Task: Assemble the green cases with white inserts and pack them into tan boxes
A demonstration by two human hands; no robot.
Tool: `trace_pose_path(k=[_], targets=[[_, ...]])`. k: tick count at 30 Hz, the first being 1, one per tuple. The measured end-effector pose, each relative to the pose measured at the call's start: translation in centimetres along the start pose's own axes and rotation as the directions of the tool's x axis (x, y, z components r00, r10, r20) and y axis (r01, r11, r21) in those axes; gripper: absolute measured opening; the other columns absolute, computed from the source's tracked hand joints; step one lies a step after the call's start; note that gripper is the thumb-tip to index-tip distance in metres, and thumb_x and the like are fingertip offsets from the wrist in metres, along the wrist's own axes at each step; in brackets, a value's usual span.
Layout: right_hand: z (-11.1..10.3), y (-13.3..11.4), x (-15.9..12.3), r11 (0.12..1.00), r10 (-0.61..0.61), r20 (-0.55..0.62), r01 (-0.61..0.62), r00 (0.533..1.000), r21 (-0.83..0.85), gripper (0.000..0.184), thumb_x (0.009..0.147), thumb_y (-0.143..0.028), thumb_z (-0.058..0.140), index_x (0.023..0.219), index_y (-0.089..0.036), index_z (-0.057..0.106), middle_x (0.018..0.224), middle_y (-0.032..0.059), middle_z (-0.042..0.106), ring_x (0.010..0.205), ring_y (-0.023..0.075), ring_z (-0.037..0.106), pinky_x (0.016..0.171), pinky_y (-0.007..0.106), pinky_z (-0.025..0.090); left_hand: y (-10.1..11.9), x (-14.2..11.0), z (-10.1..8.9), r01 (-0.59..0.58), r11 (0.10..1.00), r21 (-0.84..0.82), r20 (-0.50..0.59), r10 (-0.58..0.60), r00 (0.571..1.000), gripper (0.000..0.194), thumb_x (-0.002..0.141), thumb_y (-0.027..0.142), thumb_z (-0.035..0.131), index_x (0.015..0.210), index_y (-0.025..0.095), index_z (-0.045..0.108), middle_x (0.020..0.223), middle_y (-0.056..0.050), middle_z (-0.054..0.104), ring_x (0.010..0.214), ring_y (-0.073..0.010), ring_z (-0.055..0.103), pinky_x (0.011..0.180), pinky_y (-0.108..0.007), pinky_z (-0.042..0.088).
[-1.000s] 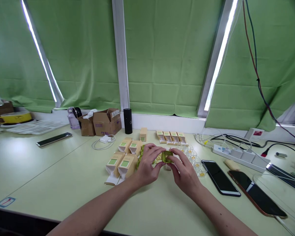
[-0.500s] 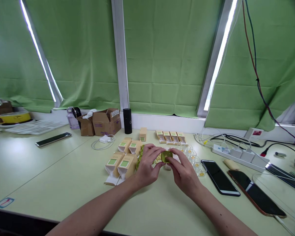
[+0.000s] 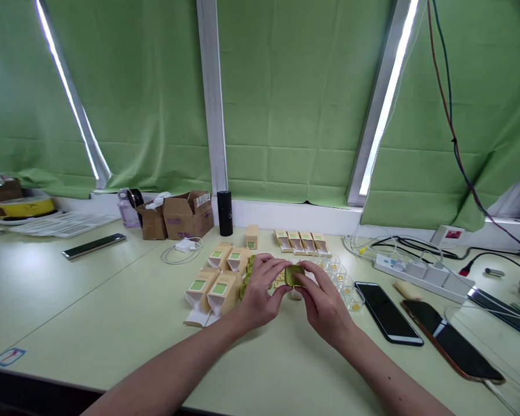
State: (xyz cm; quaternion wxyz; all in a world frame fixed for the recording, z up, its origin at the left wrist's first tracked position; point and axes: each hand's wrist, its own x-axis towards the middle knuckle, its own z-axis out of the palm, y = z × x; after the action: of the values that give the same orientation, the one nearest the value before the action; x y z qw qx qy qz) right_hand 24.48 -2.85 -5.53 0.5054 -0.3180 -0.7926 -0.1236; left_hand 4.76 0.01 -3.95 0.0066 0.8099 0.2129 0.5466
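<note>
L hand (image 3: 262, 292) & R hand (image 3: 328, 299) pinch green case (image 3: 291, 277) from opp. sides w/ thumbs & fingertips, prob. to steady it. Case is up off table (image 3: 281, 364), btwn hands. Boxes (image 3: 224, 290) on L, clear cups (image 3: 349, 290) on R, prob. for easy reach.

Item 1, sticker (image 3: 9, 356), 8 o'clock on the surface (image 3: 112, 323): shown a touch further toward 9 o'clock than one second ago, the view having turned marginally toward 3 o'clock

Item 2, long flat device (image 3: 94, 246), 9 o'clock: same slight shift

Item 3, green piece (image 3: 294, 276), 5 o'clock of centre: face darker than half a second ago; any change of tilt too small to tell
</note>
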Motion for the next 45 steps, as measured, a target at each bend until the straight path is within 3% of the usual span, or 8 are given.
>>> trace_pose_path(k=[7,11,17,24,30,37,41,45], targets=[[0.2,0.2,-0.4,0.989,0.11,-0.044,-0.105,0.993,0.106,0.041,0.101,-0.015,0.055,0.14,-0.024,0.049,0.138,0.0162,0.064,0.132,0.0309,0.063,0.107,0.054,0.058,-0.4,-0.1,0.1,0.065,0.996,-0.06,0.014,-0.065,0.998,0.041,0.095,0.021,0.07,0.135,0.022,0.064,0.116,-0.013,0.071,0.114,-0.0304,0.056,0.096,-0.05,0.054],[0.3,-0.1,-0.5,0.972,0.169,-0.016,-0.164,0.985,0.168,0.045,0.1,-0.017,0.054,0.144,-0.024,0.044,0.142,0.0161,0.062,0.133,0.03,0.062,0.108,0.052,0.058,-0.9,-0.2,0.3,0.211,0.965,-0.155,-0.006,-0.214,0.977,0.036,0.095,0.028,0.071,0.131,0.023,0.066,0.115,-0.012,0.067,0.111,-0.027,0.063,0.093,-0.044,0.059],[0.3,-0.5,-0.1,0.96,0.201,-0.008,-0.195,0.98,0.2,0.045,0.1,-0.015,0.051,0.144,-0.025,0.046,0.143,0.0151,0.058,0.127,0.0284,0.063,0.102,0.047,0.06,-1.1,-0.1,0.4,0.396,0.884,-0.249,0.007,-0.407,0.913,0.022,0.096,0.038,0.071,0.107,0.019,0.072,0.106,-0.009,0.069,0.094,-0.0205,0.069,0.082,-0.035,0.061],[0.4,-0.2,-0.3,0.946,0.233,0.078,-0.244,0.969,0.214,0.046,0.101,-0.014,0.048,0.145,-0.029,0.049,0.13,0.0131,0.059,0.098,0.0241,0.068,0.09,0.045,0.062,-0.4,0.9,0.3,0.607,0.719,-0.339,0.123,-0.606,0.786,0.035,0.09,0.051,0.073,0.089,0.017,0.069,0.08,-0.006,0.075,0.074,-0.019,0.071,0.071,-0.03,0.057],[0.6,-0.2,-0.4,0.909,0.307,0.101,-0.323,0.946,0.264,0.045,0.098,-0.016,0.055,0.14,-0.03,0.054,0.12,0.01,0.061,0.092,0.023,0.065,0.086,0.042,0.06,-0.7,0.7,0.7,0.679,0.582,-0.446,0.256,-0.644,0.72,0.047,0.087,0.061,0.075,0.078,0.016,0.065,0.065,-0.003,0.07,0.06,-0.0168,0.068,0.061,-0.026,0.052],[0.7,0.1,-0.2,0.797,0.444,0.128,-0.456,0.887,0.396,0.038,0.095,-0.024,0.062,0.133,-0.029,0.059,0.121,0.009,0.062,0.1,0.0247,0.064,0.09,0.043,0.058,-0.6,0.7,0.4,0.607,0.625,-0.491,0.258,-0.561,0.786,0.045,0.097,0.056,0.062,0.079,0.015,0.068,0.072,-0.005,0.069,0.067,-0.0177,0.068,0.067,-0.029,0.054],[0.8,0.5,-0.3,0.687,0.517,0.159,-0.519,0.841,0.508,0.035,0.096,-0.031,0.066,0.131,-0.029,0.06,0.124,0.0089,0.062,0.103,0.0248,0.065,0.092,0.044,0.058,-0.9,0.6,0.1,0.57,0.684,-0.456,0.245,-0.519,0.819,0.025,0.093,0.04,0.071,0.096,0.015,0.071,0.084,-0.007,0.071,0.078,-0.0195,0.068,0.077,-0.032,0.055],[0.7,0.6,-0.2,0.603,0.545,0.198,-0.545,0.815,0.583,0.035,0.097,-0.041,0.066,0.129,-0.028,0.06,0.124,0.0098,0.064,0.105,0.0251,0.065,0.093,0.043,0.057,-1.0,0.4,0.2,0.538,0.76,-0.363,0.214,-0.494,0.843,0.02,0.09,0.03,0.072,0.105,0.018,0.068,0.092,-0.006,0.07,0.087,-0.0209,0.067,0.08,-0.033,0.055]])
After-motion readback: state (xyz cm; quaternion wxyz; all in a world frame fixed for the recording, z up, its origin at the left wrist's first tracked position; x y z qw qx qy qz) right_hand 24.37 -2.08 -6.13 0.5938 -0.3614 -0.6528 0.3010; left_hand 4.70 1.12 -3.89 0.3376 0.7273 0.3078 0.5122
